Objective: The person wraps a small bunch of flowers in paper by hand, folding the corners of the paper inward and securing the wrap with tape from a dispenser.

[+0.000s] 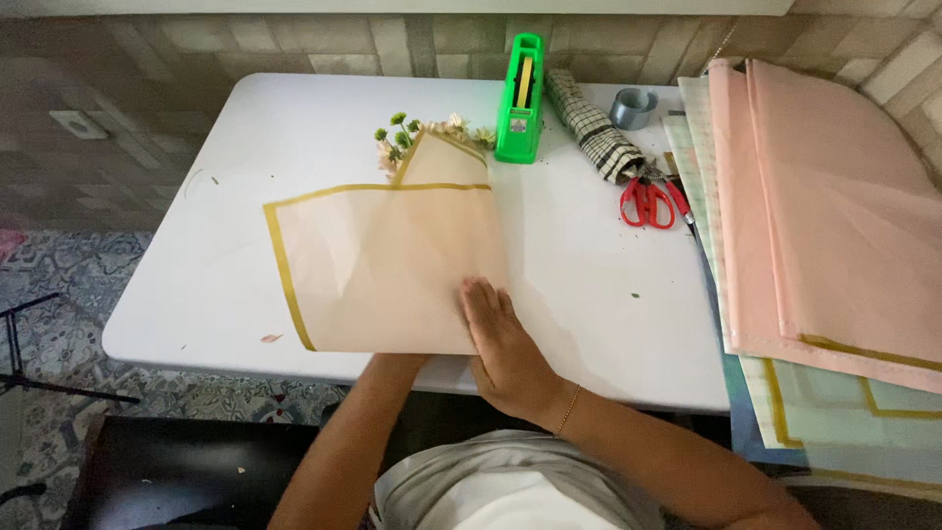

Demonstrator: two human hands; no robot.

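A home craft corner for flower wrapping: a white folding tabletop (226, 294) against a brick-pattern wall (294, 44), stacked pastel wrapping sheets (834, 226), green tape dispenser (520, 98), red scissors (648, 201), patterned floor tiles (59, 285).

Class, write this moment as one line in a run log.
right hand: flat on wrapping paper | left hand: hidden under paper | flowers: peeking from top | table: tape dispenser, scissors

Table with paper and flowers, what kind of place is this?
Probably a home craft or flower-wrapping spot. On the white table lie small flowers under gold-edged wrapping paper, red scissors, a green tape dispenser and stacked pastel sheets.
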